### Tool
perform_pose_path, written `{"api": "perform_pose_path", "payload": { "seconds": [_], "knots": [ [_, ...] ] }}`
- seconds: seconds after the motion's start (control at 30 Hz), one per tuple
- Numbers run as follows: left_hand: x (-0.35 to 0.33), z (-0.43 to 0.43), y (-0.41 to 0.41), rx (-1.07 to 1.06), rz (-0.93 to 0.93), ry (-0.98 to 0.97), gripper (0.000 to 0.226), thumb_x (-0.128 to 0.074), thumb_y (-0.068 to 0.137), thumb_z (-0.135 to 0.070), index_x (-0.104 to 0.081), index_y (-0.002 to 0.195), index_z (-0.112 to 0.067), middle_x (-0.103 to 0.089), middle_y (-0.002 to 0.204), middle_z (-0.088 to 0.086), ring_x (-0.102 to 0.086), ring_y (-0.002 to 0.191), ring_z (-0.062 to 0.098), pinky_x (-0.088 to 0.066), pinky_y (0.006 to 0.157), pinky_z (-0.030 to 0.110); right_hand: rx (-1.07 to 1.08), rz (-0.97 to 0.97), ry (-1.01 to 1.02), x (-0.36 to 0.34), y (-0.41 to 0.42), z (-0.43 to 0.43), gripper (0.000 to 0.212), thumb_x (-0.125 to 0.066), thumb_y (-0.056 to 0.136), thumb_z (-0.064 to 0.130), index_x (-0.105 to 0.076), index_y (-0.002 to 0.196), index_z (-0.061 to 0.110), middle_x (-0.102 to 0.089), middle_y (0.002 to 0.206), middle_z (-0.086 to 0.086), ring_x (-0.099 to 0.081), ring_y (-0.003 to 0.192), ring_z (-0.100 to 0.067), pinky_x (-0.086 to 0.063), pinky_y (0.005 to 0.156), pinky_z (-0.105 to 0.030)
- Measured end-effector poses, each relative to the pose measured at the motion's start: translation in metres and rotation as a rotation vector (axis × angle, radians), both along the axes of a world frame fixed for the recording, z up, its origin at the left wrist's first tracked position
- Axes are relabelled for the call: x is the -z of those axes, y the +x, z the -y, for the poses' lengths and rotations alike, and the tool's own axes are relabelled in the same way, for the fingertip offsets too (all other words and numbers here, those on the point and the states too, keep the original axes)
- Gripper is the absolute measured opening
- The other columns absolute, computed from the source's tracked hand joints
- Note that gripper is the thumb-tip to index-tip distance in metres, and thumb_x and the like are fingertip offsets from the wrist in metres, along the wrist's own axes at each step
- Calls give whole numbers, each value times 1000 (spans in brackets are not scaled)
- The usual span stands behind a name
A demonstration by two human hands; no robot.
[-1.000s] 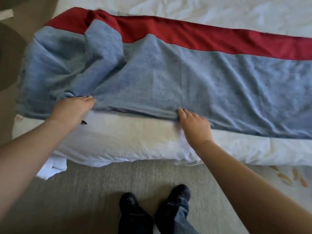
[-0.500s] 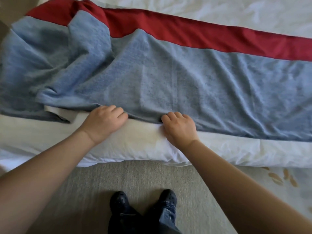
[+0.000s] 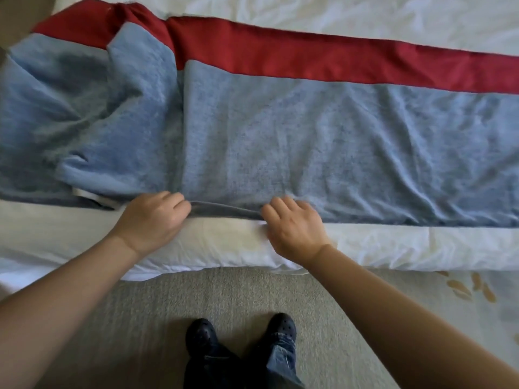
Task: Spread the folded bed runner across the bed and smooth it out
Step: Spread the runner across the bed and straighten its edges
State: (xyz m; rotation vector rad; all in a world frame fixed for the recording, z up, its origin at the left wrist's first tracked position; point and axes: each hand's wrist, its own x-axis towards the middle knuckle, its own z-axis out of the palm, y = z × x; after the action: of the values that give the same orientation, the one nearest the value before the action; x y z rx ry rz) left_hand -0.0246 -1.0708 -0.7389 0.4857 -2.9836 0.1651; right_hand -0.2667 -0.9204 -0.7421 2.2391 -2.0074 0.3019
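Currently: bed runner point(image 3: 309, 141) lying across bed point(image 3: 365, 242), bunched leftward; my left hand point(image 3: 153, 220) and right hand point(image 3: 295, 228) both pinch its near hem, best, I judge, drawn taut evenly toward me.

**Head view, looking down**

One wide-angle camera is riding on the person's head, facing forward and down — close over the bed point(image 3: 393, 242) and bed runner point(image 3: 309, 136), both running 9 to 3 o'clock. Left hand point(image 3: 153, 220) and right hand point(image 3: 295, 228) are showing near centre, at 8 and 5 o'clock.
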Motion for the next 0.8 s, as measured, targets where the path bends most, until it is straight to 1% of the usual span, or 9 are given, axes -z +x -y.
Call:
{"api": "perform_pose_path", "payload": {
  "seconds": [0.1,0.2,0.3,0.5,0.6,0.67,0.7,0.77,0.8],
  "knots": [
    [0,3,2,1,15,-23,17,-64,69,7,-58,65,-8,-49,61,8,-48,51,26,-37,40,32,20,-16,13,-1,10,2,12,-59,64,5,-58,72,13,-55,64,-1,-48,52,-19,-26,45,-25],
    [-4,13,6,-80,0,-16,11,-54,69,5,-58,67,-5,-50,62,11,-50,54,29,-39,42,34,147,-37,145,-4,17,16,24,-72,49,1,-58,64,13,-53,56,0,-49,46,-20,-24,42,-22],
    [-7,15,14,-111,9,17,9,-57,63,4,-56,64,-5,-49,59,12,-51,51,29,-39,40,34,222,-45,230,-8,23,21,31,-75,38,-2,-54,56,13,-49,49,0,-44,39,-18,-19,41,-19],
    [-3,6,30,-25,85,73,23,-61,58,12,-54,65,-9,-48,60,8,-48,51,26,-39,42,33,187,-52,305,-11,27,10,28,-74,44,0,-55,58,13,-51,53,1,-45,43,-17,-21,40,-19],
    [-8,8,34,-5,96,203,13,-60,61,-1,-54,65,-12,-50,62,4,-49,53,23,-37,44,29,169,-34,369,-17,25,14,26,-76,44,9,-53,55,17,-50,50,4,-45,40,-16,-17,40,-17],
    [-15,13,36,7,93,232,6,-51,67,-11,-56,66,-13,-51,63,1,-50,55,21,-38,45,29,175,-33,398,-25,24,23,26,-78,48,15,-53,53,18,-49,47,6,-44,37,-15,-7,42,-13],
    [-19,18,37,-1,81,235,12,-46,70,-14,-57,67,-13,-52,63,1,-50,56,21,-40,45,29,179,-38,399,-28,23,28,22,-77,54,18,-55,55,18,-49,49,5,-45,39,-16,-7,42,-13],
    [-28,35,38,-61,44,228,20,-42,71,-17,-61,70,-13,-55,66,1,-53,59,22,-42,45,30,200,-62,426,-32,17,39,8,-63,77,23,-60,72,17,-56,64,3,-53,55,-19,-23,43,-20],
    [-33,46,36,-99,19,217,21,-41,71,-18,-62,71,-13,-56,67,2,-55,61,24,-44,45,32,235,-53,470,-35,14,46,11,-54,85,24,-61,81,17,-59,73,2,-56,65,-21,-29,48,-24]
  ]
}}
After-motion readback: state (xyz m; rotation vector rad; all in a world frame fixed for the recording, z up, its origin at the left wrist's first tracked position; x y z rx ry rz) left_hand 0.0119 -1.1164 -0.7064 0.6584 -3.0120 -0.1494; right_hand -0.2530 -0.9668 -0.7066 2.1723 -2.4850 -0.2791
